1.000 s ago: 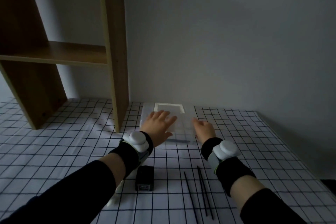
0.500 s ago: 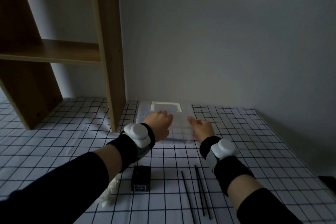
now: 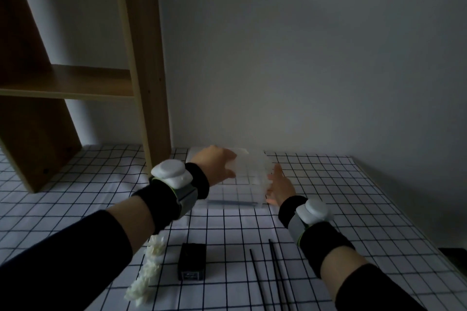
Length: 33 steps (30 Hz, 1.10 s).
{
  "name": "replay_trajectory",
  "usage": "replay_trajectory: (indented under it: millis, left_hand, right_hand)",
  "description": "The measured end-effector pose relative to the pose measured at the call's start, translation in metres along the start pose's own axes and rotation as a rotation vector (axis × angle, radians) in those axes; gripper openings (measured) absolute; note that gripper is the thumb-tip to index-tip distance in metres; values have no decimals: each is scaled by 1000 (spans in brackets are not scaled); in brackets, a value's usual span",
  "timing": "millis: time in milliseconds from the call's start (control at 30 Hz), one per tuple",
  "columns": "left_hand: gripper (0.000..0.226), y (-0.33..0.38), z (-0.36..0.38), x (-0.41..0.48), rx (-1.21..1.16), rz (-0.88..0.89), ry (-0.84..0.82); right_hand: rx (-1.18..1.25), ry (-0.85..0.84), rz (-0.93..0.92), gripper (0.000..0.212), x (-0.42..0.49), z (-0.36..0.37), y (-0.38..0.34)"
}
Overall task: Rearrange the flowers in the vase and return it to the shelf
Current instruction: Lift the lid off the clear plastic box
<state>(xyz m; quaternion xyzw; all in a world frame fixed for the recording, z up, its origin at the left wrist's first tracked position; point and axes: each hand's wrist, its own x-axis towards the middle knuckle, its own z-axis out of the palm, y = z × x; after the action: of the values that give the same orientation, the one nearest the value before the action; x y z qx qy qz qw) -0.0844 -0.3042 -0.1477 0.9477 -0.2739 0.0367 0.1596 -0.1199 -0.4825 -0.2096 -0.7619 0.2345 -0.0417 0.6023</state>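
A translucent, ribbed rectangular vase (image 3: 252, 171) is held between both hands at the back of the checked table, its far end raised and blurred. My left hand (image 3: 214, 165) grips its left side and top. Against its right side presses my right hand (image 3: 280, 187). A stem of white flowers (image 3: 149, 275) lies on the cloth at the lower left, partly under my left forearm. Thin black stems (image 3: 275, 278) lie near the front, right of centre. The wooden shelf (image 3: 75, 83) stands at the left with nothing visible on its board.
The shelf's upright post (image 3: 146, 83) stands just left of the vase. A small black box (image 3: 192, 265) sits between the flowers and the black stems. The table's right edge (image 3: 404, 222) runs diagonally, and a grey wall closes the back.
The vase lay flat with both hands resting on top. Now the hands have closed on its sides and its far end has risen off the cloth.
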Motion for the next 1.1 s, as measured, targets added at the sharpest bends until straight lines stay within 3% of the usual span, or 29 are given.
replay_trajectory:
  millis: [100, 233, 300, 433, 533, 733, 900, 1100]
  left_hand:
    - [55, -8, -12, 19, -50, -16, 24]
    - [50, -19, -21, 38, -202, -24, 97]
    - [44, -30, -24, 49, -272, -38, 223]
    - [38, -52, -14, 69, -187, -144, 442]
    - [44, -67, 2, 78, -246, -206, 565]
    - [75, -69, 32, 73, -688, -309, 411]
    - [62, -73, 52, 52, -706, -447, 210]
    - [47, -77, 56, 38, -822, -497, 255]
  right_hand:
    - [-211, -15, -107, 52, 7, 4, 1]
    - [-370, -9, -201, 28, 13, 9, 9]
    - [-406, 31, -237, 37, 16, 13, 16]
    - [-411, 66, -290, 43, 14, 17, 22]
    - [-370, 92, -325, 43, 16, 16, 25]
    - [-380, 98, -302, 42, 17, 17, 27]
    - [-400, 97, -295, 40, 19, 17, 28]
    - [-400, 112, -290, 39, 18, 19, 25]
